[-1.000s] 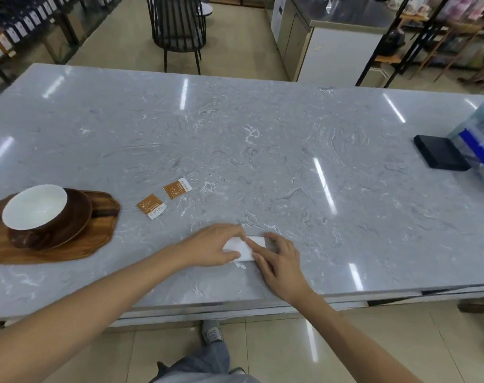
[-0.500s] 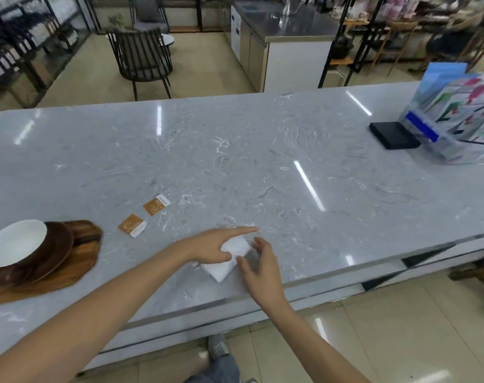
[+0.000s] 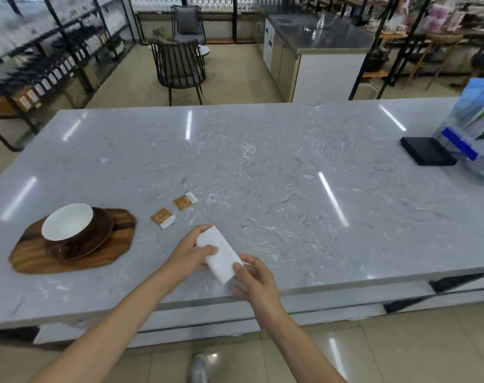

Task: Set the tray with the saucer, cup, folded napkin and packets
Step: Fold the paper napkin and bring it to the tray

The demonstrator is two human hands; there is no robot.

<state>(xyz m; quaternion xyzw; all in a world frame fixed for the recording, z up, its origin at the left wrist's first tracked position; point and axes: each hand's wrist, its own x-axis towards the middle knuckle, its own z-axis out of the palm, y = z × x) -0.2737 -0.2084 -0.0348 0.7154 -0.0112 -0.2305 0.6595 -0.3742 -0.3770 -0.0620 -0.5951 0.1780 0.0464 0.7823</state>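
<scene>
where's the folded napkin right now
In the head view the folded napkin is held between the left hand and right hand near the table's front edge, right of the wooden tray.

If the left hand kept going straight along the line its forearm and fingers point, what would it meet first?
The left hand points up and right, already gripping the folded napkin. Past the napkin, only bare marble table shows along that line; the packets lie off to its left. Depth is uncertain.
</scene>
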